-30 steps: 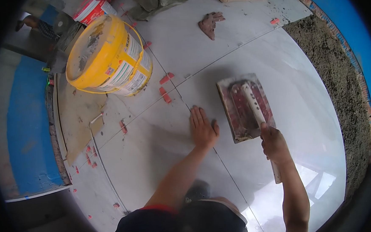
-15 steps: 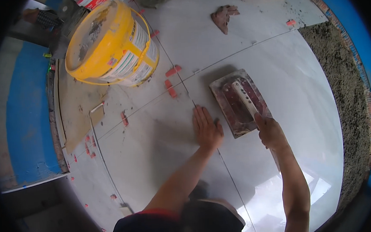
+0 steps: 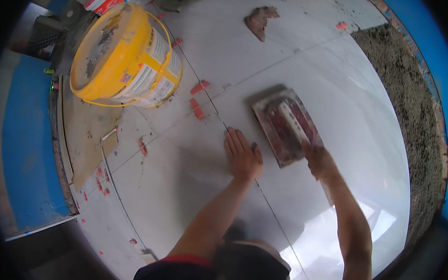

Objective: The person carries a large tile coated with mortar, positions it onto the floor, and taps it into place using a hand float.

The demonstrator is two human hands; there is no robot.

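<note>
My left hand lies flat on the pale, glossy floor tiles, fingers stretched along a dark joint between two of them. To its right, my right hand is closed round the handle of a tamping plate, a dirty rectangular block with a dark red, worn top and a light handle. The plate is over the right-hand tile, with a shadow along its far edge. Whether it touches the tile I cannot tell, and the handle looks smeared by motion. Red levelling wedges sit along the joints beyond my left hand.
A yellow bucket with a grimy lid stands far left, on the tiles. A brown glove or rag lies at the far side. Rough grey mortar borders the tiles at right, beside a blue wall covering. Cardboard lies left.
The whole view has shifted slightly, so the floor and bucket appear further left. The tamping plate has moved a little to the right against the tile. My left hand stays flat at the joint.
</note>
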